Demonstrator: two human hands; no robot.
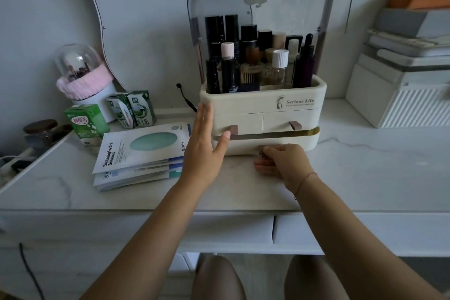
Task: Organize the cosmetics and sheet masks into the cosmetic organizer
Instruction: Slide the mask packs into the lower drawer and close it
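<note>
A cream cosmetic organizer stands on the marble desk, its clear lid flipped up. Several bottles and tubes fill its top tray. Two small drawers sit under the tray, and a wide bottom drawer below them is slightly out. My left hand lies flat and open against the organizer's left front corner. My right hand is closed on the bottom drawer's pull tab. A stack of sheet masks lies on the desk left of the organizer.
Green milk cartons and a domed brush holder stand at the back left, beside a mirror edge. White boxes and a ribbed white case occupy the right. A side tray with cables sits far left. Desk drawers run along the front edge.
</note>
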